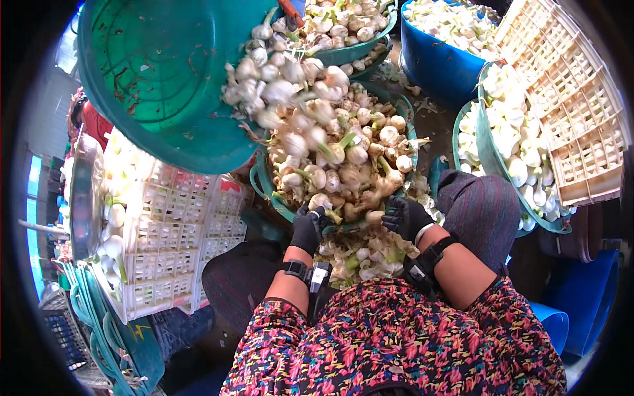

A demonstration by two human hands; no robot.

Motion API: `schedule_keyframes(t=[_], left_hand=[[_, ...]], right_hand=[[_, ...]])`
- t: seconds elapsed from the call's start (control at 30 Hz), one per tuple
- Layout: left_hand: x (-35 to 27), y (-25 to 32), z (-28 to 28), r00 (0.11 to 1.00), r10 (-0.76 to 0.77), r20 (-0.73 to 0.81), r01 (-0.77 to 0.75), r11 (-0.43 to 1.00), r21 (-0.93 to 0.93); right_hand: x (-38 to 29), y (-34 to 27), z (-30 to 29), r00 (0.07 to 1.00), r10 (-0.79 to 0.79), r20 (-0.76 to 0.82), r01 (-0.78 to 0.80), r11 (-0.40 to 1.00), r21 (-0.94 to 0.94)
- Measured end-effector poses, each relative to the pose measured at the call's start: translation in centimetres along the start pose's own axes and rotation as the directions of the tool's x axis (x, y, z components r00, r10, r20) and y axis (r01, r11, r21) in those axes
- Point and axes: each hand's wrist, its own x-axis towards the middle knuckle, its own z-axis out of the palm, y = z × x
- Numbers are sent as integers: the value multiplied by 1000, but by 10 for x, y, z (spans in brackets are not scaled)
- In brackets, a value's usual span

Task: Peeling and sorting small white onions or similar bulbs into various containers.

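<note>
Before me a green plastic tub (409,111) is heaped with garlic bulbs (389,133), some with cut green stems. My left hand (307,230), in a black glove, grips a garlic bulb (321,201) at the tub's near rim. Also gloved in black, my right hand (407,218) is at the near right rim with its fingers curled. A blurred bulb (375,218) lies by its fingertips; whether it is held is unclear. Above the heap, a larger green tub (163,89) is tipped, and motion-blurred bulbs (292,89) spill from it.
Papery garlic skins (364,257) lie between my knees. White plastic crates stand at left (166,247) and right (579,104). Peeled-looking bulbs fill a green tub (537,208) at right and a blue container (436,62) behind. Another garlic-filled green tub (356,52) stands at the top. Stacked green tubs (106,326) are lower left.
</note>
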Motion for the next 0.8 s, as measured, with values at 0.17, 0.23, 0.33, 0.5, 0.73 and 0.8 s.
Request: schedule_keyframes(t=[0.17,0.23,0.33,0.5,0.73,0.8], left_hand=[[-1,2,8,996,33,-88,-36,999,-26],[1,1,7,995,40,-92,-38,999,30],[4,0,4,994,33,-101,-20,992,126],[3,2,7,987,-56,-151,70,994,88],[2,11,19,984,147,-96,-149,989,-12],[5,11,21,981,166,-97,-157,984,89]], right_hand=[[-5,0,14,997,31,-67,-24,994,106],[-4,1,16,1000,-17,4,18,999,-50],[1,3,13,996,-81,-47,66,964,-258],[13,8,13,953,-280,-120,193,859,-473],[43,2,24,804,-595,-23,432,610,-664],[54,-7,22,859,-513,-11,398,680,-616]])
